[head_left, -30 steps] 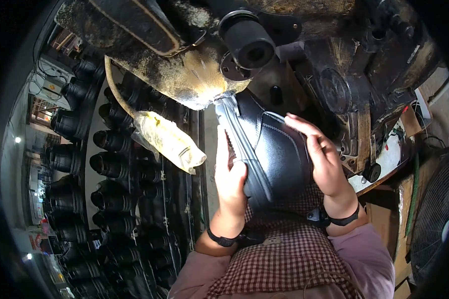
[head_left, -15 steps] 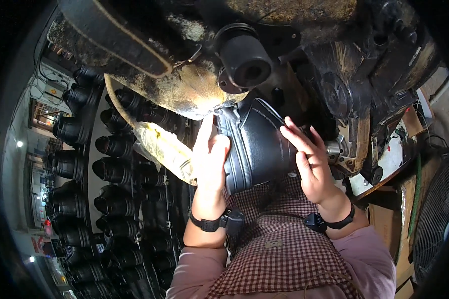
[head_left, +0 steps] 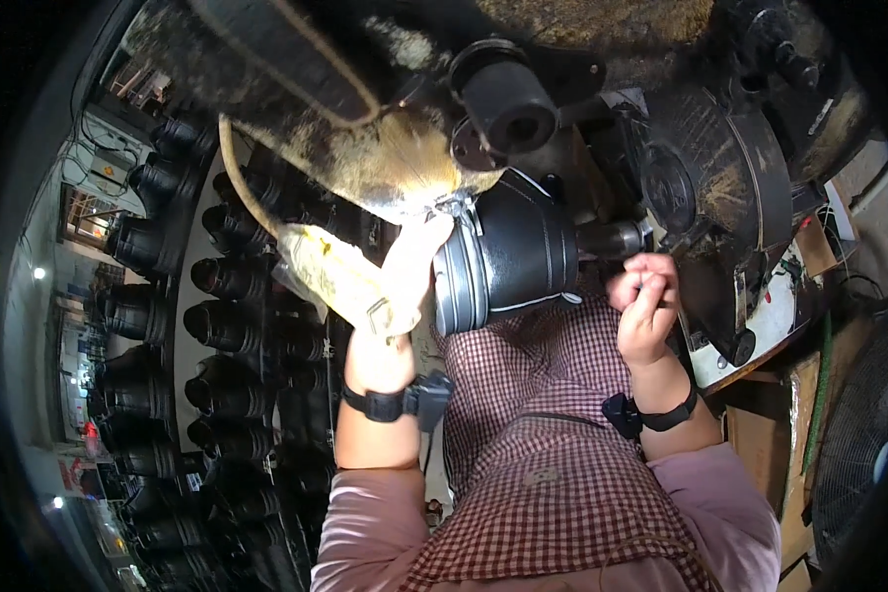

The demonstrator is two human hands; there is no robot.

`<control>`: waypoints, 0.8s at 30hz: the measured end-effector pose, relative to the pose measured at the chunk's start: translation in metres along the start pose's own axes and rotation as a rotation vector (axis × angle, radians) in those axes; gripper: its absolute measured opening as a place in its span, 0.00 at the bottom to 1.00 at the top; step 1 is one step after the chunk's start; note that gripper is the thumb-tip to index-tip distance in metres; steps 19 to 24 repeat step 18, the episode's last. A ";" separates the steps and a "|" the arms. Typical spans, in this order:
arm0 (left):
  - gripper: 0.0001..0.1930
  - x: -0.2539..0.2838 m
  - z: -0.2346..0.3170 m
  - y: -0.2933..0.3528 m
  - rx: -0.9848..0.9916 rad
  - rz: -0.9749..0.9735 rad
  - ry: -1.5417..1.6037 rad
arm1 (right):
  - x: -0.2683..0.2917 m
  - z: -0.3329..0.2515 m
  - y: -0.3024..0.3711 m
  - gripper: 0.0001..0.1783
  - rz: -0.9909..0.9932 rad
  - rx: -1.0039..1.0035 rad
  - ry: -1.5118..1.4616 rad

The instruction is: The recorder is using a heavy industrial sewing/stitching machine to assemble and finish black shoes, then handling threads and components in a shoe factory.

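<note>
A black leather shoe (head_left: pixel 523 247) lies sideways under the working head of a large, worn machine (head_left: pixel 385 163), its ridged sole edge right at the brightly lit metal tip (head_left: pixel 454 204). Along that sole my left hand (head_left: pixel 411 266) grips the shoe, thumb side up near the tip. Yellowish wrapping (head_left: pixel 331 276) on a curved rod hangs against the back of this hand. Apart from the shoe, to its right, my right hand (head_left: pixel 646 306) is closed with fingers curled together; whether anything is inside them is hidden.
Racks with several rows of black shoes (head_left: pixel 227 385) stand at the left. A black cylinder (head_left: pixel 508 104) juts from the machine above the shoe. At the right are a white tabletop (head_left: pixel 770 316), cardboard (head_left: pixel 760 444) and a fan with a wire guard (head_left: pixel 863 434).
The shoe has turned under the machine tip, its sole side now more upright. My right hand has left the shoe's upper, moved right and curled closed. My left hand stays on the sole.
</note>
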State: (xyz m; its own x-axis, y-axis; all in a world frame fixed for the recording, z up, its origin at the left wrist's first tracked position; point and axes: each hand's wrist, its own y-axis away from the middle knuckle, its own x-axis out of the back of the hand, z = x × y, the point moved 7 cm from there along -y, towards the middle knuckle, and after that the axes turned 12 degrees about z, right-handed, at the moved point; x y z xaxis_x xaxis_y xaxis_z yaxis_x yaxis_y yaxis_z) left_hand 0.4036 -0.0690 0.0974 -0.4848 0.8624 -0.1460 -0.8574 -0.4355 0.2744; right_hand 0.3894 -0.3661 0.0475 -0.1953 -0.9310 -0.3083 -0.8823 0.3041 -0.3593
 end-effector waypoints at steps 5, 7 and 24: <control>0.28 -0.017 0.006 -0.004 -0.327 -0.131 -0.048 | -0.035 -0.044 0.011 0.27 -0.175 0.298 0.197; 0.36 -0.020 0.011 0.018 -0.491 -0.151 0.031 | -0.047 -0.050 0.018 0.20 -0.131 0.049 0.043; 0.44 0.090 -0.030 0.099 -0.841 0.392 -0.130 | -0.109 -0.049 0.049 0.08 -0.477 0.005 0.435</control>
